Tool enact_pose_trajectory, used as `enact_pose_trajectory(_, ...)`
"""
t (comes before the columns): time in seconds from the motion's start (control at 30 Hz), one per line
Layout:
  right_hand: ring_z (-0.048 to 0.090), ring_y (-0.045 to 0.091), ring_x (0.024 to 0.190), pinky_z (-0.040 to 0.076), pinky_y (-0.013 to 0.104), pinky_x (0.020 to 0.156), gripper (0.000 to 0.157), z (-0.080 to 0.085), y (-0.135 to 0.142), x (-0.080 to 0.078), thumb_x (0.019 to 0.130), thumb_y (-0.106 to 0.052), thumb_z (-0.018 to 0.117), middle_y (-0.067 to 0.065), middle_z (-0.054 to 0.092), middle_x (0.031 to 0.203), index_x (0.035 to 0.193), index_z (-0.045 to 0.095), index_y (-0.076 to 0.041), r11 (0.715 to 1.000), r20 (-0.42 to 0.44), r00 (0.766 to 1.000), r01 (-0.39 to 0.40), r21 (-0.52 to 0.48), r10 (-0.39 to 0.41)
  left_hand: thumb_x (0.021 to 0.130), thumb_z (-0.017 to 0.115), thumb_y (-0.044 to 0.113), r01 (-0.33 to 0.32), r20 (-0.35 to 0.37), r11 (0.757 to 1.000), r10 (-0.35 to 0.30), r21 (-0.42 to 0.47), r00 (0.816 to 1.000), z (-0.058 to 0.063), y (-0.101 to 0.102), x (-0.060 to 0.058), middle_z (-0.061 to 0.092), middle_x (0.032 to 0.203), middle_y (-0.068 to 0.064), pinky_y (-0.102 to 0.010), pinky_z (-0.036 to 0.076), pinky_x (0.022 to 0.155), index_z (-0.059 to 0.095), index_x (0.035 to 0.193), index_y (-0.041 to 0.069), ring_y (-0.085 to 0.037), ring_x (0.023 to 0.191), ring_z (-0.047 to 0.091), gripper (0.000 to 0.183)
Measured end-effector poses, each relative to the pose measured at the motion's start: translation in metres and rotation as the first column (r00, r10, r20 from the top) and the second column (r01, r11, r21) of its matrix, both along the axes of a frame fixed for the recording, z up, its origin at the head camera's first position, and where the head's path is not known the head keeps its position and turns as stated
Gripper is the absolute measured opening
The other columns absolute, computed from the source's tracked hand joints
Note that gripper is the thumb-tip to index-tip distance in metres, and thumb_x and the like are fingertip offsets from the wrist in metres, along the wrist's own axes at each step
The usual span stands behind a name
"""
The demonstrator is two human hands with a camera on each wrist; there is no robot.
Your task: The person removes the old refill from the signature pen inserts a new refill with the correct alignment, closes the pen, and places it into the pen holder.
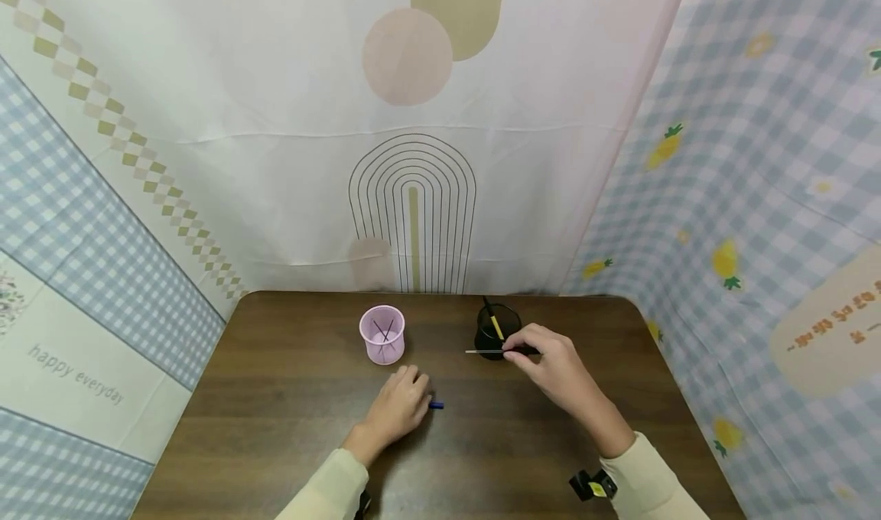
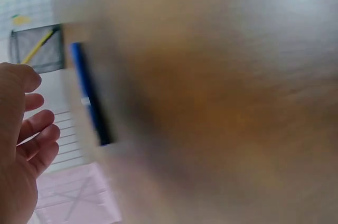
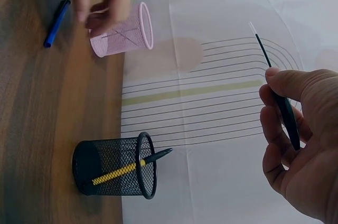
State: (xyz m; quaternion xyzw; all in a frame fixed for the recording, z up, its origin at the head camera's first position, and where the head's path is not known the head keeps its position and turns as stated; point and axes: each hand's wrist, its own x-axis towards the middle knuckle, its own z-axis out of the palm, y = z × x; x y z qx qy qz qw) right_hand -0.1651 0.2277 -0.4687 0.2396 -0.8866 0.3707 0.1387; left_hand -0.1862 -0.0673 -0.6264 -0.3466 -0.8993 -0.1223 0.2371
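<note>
My right hand [image 1: 551,359] pinches a slim tool [image 3: 288,121] with a tapered black handle, a thin dark shaft and a pale tip. In the head view it lies level across the front of a black mesh pen cup [image 1: 487,344]. Inside that cup leans a yellow-and-black pen [image 3: 119,173]. My left hand [image 1: 401,401] hangs low over the table beside a blue pen [image 2: 91,94], fingers loosely bent with nothing between them. Most of the blue pen is hidden by this hand in the head view; the right wrist view shows it lying on the wood.
A pink mesh cup [image 1: 382,352] with thin dark crossed lines stands left of the black cup, just beyond my left hand. Both cups are near the back edge of the brown wooden table [image 1: 289,398]. Patterned cloth [image 1: 303,199] hangs behind and at both sides.
</note>
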Motion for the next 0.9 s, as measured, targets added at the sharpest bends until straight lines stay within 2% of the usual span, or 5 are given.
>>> enact_pose_trajectory(0.27,0.066,0.005,0.088,0.057,0.023,0.069,0.016,0.001,0.000,-0.001,0.087,-0.008,0.081,-0.012,0.070,0.099,0.099,0.075,-0.016,1.000,-0.021,1.000,0.010,0.014,-0.010,0.082,0.081,0.016,0.023,-0.043,0.993,-0.018,0.112,0.999,0.046,0.001,-0.010,0.058,0.094,-0.006,-0.036,0.052,0.075,0.068,0.110,0.005,-0.023,0.084,0.056,0.033)
enact_pose_trajectory(0.43,0.066,0.005,0.089,0.057,0.024,0.069,0.020,0.001,0.000,-0.001,0.086,-0.009,0.082,-0.013,0.070,0.099,0.099,0.074,-0.023,1.000,-0.022,1.000,0.019,0.012,-0.019,0.084,0.078,0.017,0.066,-0.088,0.982,-0.052,0.176,0.995,0.072,0.001,-0.014,0.060,0.097,-0.007,-0.036,0.053,0.076,0.067,0.115,0.003,-0.023,0.087,0.059,0.036)
enact_pose_trajectory(0.7,0.067,0.005,0.088,0.058,0.024,0.069,0.020,0.002,-0.002,-0.001,0.087,-0.011,0.082,-0.013,0.070,0.099,0.100,0.075,-0.024,0.999,-0.030,0.999,0.034,0.002,-0.034,0.083,0.079,0.016,0.133,-0.142,0.962,-0.100,0.240,0.985,0.110,0.010,-0.010,0.062,0.102,-0.009,-0.035,0.054,0.083,0.065,0.121,0.001,-0.025,0.093,0.060,0.044)
enact_pose_trajectory(0.9,0.068,0.006,0.088,0.059,0.024,0.069,0.019,0.002,-0.003,-0.001,0.086,-0.011,0.082,-0.012,0.071,0.099,0.099,0.075,-0.023,0.999,-0.041,0.998,0.037,0.005,-0.037,0.085,0.077,0.018,0.175,-0.189,0.955,-0.131,0.239,0.973,0.134,0.020,-0.006,0.064,0.104,-0.010,-0.035,0.055,0.087,0.066,0.119,0.001,-0.026,0.096,0.062,0.040)
